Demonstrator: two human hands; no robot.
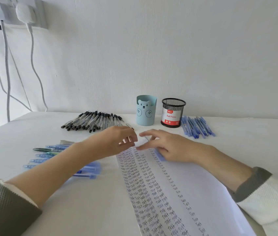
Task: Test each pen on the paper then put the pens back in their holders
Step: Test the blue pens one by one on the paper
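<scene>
A long paper sheet [194, 193] filled with columns of handwritten "Test" runs from the table's middle toward me. My right hand [167, 147] rests on its far end and grips a blue pen [160, 156], whose blue end shows under the palm. My left hand [117, 140] meets it from the left, fingertips curled and pinching the pen's blurred front end. Behind the hands stand a light blue bear holder [145, 110] and a black mesh holder [173, 112] labelled "Ball Pens".
A row of black-capped clear pens [92, 120] lies at the back left. Blue pens [197, 126] lie right of the mesh holder. More blue and green pens [49, 153] and blue ones [90, 169] lie under my left forearm. Cables hang from wall sockets [17, 12].
</scene>
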